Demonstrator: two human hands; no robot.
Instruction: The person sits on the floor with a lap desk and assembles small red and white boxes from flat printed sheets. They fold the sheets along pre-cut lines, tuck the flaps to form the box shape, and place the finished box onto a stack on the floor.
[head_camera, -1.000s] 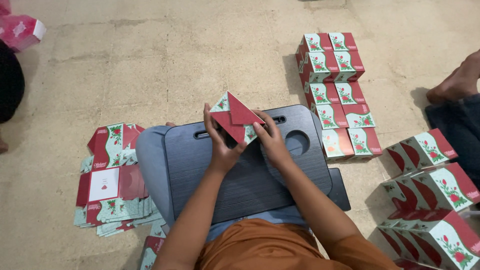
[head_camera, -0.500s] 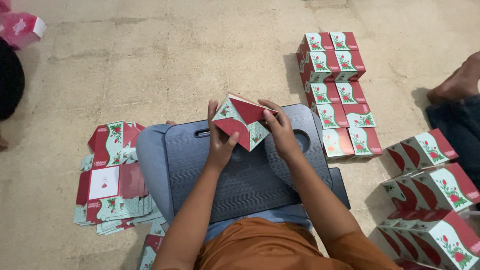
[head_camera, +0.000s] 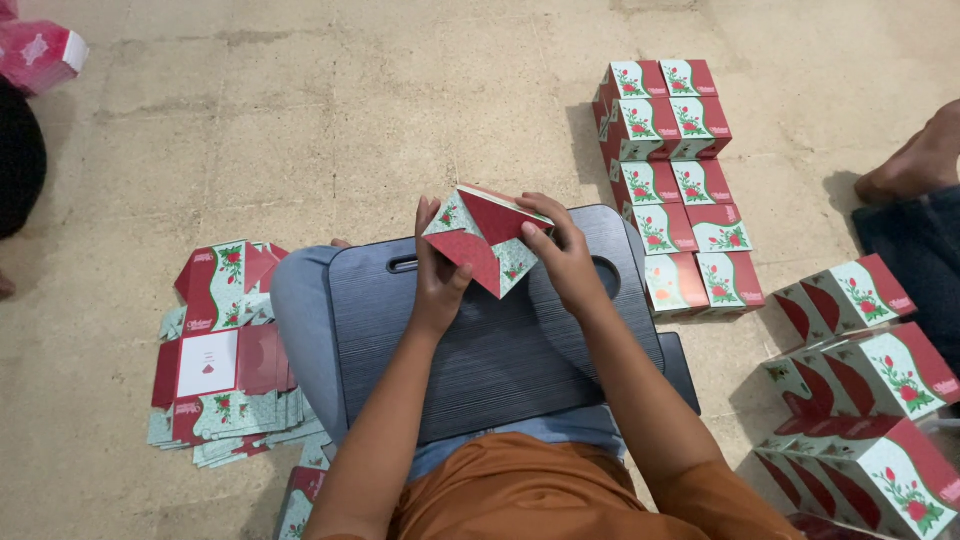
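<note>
A red and pale green cardboard box (head_camera: 486, 240) with a rose pattern is held above a dark grey lap tray (head_camera: 490, 350) that lies across my legs. My left hand (head_camera: 438, 272) grips the box's left side and lower corner. My right hand (head_camera: 566, 258) holds its right side, with the thumb pressed on the red top flap. The box is tilted, one corner pointing down at the tray.
A pile of flat unfolded box blanks (head_camera: 225, 350) lies on the floor at my left. Rows of folded boxes (head_camera: 675, 170) stand beyond the tray at the right, with more folded boxes (head_camera: 860, 390) at the right edge. Another person's foot (head_camera: 915, 160) rests at far right.
The box has been turned in my hands and lowered slightly. My right hand has moved onto the top flap and pressed it down; my left hand's grip slid lower.
</note>
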